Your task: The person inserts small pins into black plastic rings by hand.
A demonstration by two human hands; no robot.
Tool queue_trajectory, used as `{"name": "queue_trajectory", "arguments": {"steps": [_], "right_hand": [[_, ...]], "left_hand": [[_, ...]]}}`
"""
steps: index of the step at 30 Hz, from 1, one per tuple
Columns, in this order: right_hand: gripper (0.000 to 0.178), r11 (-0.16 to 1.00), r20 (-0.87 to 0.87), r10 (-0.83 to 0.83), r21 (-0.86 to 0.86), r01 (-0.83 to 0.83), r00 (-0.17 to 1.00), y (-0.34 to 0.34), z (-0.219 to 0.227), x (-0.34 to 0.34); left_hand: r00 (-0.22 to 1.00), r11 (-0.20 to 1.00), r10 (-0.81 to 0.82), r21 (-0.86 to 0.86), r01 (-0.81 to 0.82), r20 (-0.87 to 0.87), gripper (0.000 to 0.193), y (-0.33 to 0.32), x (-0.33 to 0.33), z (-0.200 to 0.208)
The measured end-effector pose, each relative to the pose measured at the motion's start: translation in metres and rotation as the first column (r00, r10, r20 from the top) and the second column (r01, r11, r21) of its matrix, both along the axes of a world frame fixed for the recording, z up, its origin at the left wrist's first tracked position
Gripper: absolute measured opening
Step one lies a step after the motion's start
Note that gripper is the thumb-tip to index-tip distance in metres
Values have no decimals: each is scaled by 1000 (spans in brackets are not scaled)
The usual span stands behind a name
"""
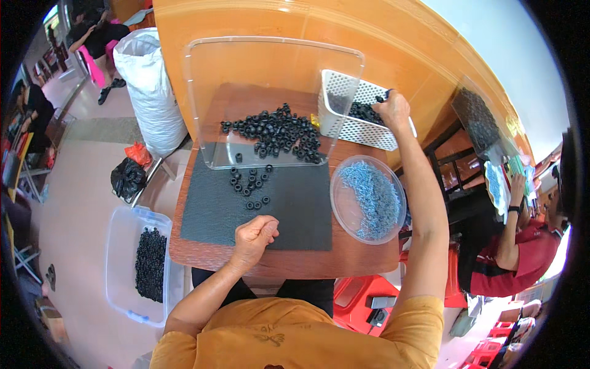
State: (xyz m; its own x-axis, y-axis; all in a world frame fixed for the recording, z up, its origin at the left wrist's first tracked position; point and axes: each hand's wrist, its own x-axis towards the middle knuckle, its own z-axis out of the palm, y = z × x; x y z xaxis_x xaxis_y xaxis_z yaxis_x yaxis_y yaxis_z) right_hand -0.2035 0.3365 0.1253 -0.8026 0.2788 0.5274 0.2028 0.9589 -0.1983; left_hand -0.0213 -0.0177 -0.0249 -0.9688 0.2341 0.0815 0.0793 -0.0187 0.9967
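Note:
My left hand (pixel 255 235) is closed over the front part of a dark mat (pixel 295 227); whatever it may hold is hidden. At the white perforated basket (pixel 362 130), my right hand (pixel 394 111) reaches over the far right side, fingers bent, with a small dark thing at the fingertips that is too small to name. Black parts (pixel 364 113) lie in that basket. Several black ring-shaped parts (pixel 252 184) are scattered on the mat. Beyond them, a larger pile of the same rings (pixel 276 132) lies in a clear plastic tray (pixel 270 165).
A round clear tub (pixel 340 215) of small blue pieces (pixel 375 200) stands on the brown table (pixel 362 261), beside my right forearm. On the floor at left are a clear bin (pixel 123 270) holding black parts and a white sack (pixel 150 92). Another person (pixel 522 258) works at right.

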Motion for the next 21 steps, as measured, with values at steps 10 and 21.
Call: {"name": "queue_trajectory", "arguments": {"steps": [10, 21], "right_hand": [[13, 850, -300, 199, -421, -317, 933, -54, -14, 69], [36, 716, 66, 680, -274, -642, 730, -200, -114, 97]], "left_hand": [[951, 979, 110, -133, -153, -289, 13, -24, -14, 19], [707, 599, -156, -635, -488, -690, 33, -35, -139, 12]]}}
